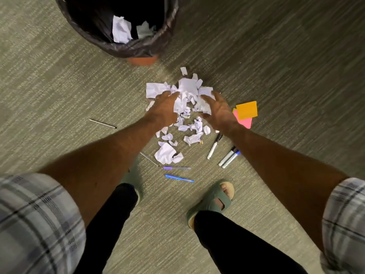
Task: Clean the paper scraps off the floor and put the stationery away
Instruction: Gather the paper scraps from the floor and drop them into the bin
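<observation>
On a grey-green carpet (276, 56), seen from above by someone standing and bending forward, lies a heap of torn white paper scraps (183, 107). Both bare hands reach down into it. The left hand (165, 110) and right hand (219, 111) sit on opposite sides of the heap, fingers spread and curled inward, cupping a clump of scraps between them, apparently to scoop up many pieces at once. Whether the clump has left the floor cannot be told. Just beyond the heap stands a bin (122, 46) lined with a dark bag, close enough for a short carry; some paper is already inside. Stationery lies untouched around the heap: sticky notes (246, 109) just right of the right hand, markers (229, 157), blue pens (178, 177) near the feet.
</observation>
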`<state>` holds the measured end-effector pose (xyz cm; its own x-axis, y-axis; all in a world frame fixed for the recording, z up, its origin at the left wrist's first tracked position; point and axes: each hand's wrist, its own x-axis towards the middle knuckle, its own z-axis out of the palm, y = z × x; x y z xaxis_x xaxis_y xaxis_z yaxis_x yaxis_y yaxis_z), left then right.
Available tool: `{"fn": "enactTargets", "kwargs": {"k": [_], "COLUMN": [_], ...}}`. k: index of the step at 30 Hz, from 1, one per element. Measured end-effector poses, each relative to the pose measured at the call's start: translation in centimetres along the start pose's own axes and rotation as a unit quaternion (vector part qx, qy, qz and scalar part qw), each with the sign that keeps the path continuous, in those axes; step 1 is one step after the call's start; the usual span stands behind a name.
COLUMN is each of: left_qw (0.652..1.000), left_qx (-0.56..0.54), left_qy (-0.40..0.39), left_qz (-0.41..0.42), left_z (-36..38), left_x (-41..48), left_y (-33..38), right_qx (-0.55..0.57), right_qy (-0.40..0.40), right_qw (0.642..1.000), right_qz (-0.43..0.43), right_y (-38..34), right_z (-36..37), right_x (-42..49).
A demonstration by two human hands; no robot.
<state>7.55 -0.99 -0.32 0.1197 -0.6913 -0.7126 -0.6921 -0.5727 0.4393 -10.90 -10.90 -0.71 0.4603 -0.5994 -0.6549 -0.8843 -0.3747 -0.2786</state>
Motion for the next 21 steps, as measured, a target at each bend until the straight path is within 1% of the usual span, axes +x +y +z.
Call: {"fn": "enactTargets", "kwargs": {"k": [5,7,9,12,15,18,19,21], "left_qw": [0.998,0.997,0.996,0.993,0.989,0.989,0.99,0.993], "left_qx": [0.031,0.041,0.049,0.025,0.04,0.08,0.083,0.073], "left_qy": [-0.001,0.0,0.016,0.052,0.043,0.019,0.022,0.046], "left_qz": [-0.048,-0.068,-0.075,-0.107,-0.134,-0.125,-0.11,-0.082], "left_z": [4.1,5.5,6.5,7.6,8.2,9.3,9.7,10.5], "left_x": [5.6,8.0,10.2,12.9,14.6,15.2,15.1,14.8], "left_y": [0.2,0.0,-0.3,-1.3,-2.9,-4.6,-5.1,-5.6], "right_qx": [-0.02,-0.036,-0.054,-0.099,-0.147,-0.182,-0.184,-0.16], "right_qy": [-0.029,-0.026,-0.007,0.006,-0.002,0.012,0.019,0.035], "right_qw": [0.999,0.999,0.998,0.993,0.984,0.974,0.972,0.978], "right_qz": [0.004,-0.001,-0.011,-0.064,-0.105,-0.138,-0.143,-0.126], "right_y": [3.5,4.3,5.0,5.8,6.1,5.9,5.9,5.9], "right_z": [3.6,4.9,6.1,7.5,8.6,9.8,10.2,10.6], "right_x": [4.8,6.9,8.8,11.5,13.1,13.3,13.1,12.9]}}
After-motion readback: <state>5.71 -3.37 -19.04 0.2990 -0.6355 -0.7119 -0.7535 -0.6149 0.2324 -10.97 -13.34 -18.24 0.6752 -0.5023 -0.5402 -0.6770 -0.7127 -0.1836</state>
